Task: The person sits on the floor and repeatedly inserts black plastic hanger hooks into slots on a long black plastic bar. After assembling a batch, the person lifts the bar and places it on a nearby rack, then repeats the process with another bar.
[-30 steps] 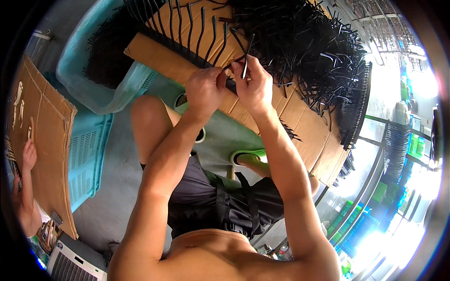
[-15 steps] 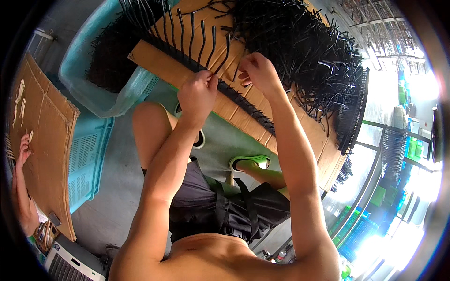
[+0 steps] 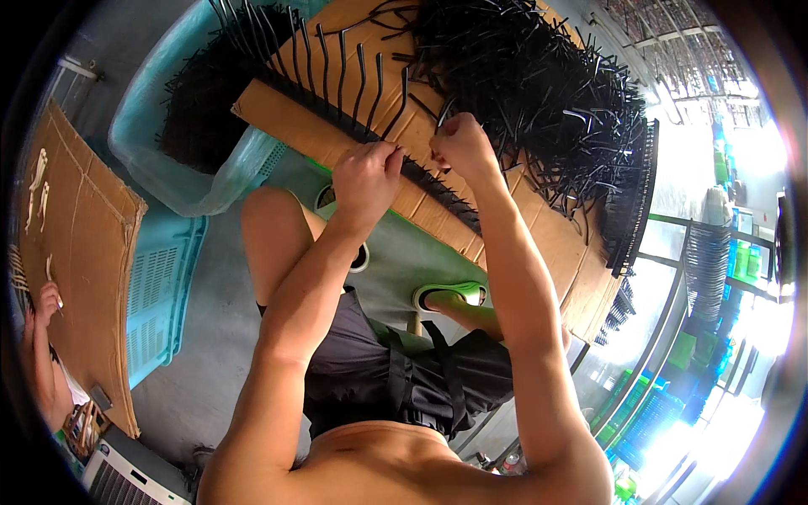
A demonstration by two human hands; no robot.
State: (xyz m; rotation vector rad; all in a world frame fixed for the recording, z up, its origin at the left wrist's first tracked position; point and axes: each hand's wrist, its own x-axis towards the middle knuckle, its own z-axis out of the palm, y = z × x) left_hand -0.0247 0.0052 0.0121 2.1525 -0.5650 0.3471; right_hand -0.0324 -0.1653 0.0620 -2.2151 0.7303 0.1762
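A long black strip (image 3: 446, 195) with a row of small points lies along the near edge of the cardboard-covered table. Thin, bent black rods (image 3: 360, 84) stand upright in its far-left part. My left hand (image 3: 367, 178) is closed at the strip, thumb and forefinger pinched just right of the last standing rod; what lies between the fingertips is hidden. Close by on the right, my right hand (image 3: 465, 150) pinches a black rod (image 3: 445, 109) whose upper end sticks out above the fingers. Behind it is a large heap of loose black rods (image 3: 530, 84).
A light-blue plastic-lined basket (image 3: 135, 151) holding dark material stands at the left. Further left, a co-worker's hand (image 3: 49, 303) rests over a cardboard sheet (image 3: 93, 244) with small pale pieces. Another black toothed strip (image 3: 635, 202) lies at the table's right end.
My left hand has shifted slightly right and down along the strip. The right hand has dropped a little, and a rod now shows above its fingers. The co-worker's hand has moved down.
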